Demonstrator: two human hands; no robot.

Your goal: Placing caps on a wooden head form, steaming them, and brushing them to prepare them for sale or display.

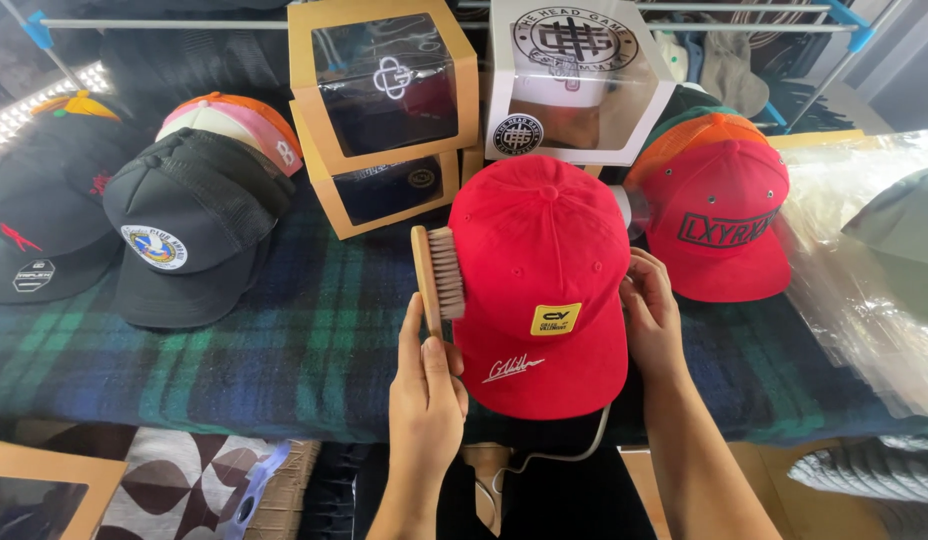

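Brushing is under way on the red cap point(542, 285), which is sitting crown-up over the near edge of the plaid cloth point(234, 350), between the two hands. The left hand point(424, 385) is wrapping its fingers tight around the handle of a wooden brush point(439, 272), bristles touching the cap's left side just above the fingertips. The right hand point(652, 315) is steadying the cap's right side, fingers curled narrow against the fabric, thumb on the panel. The cap is looking light and soft, likely to dent under pressure, so the stiffer brim or the seamed sides seem the safest places to take hold. Just beyond the right fingers another red cap point(722, 215) is resting. Past the brush, windowed boxes point(384, 90) are stacking up, and well left of the left hand black caps point(189, 230) are lying on the cloth.
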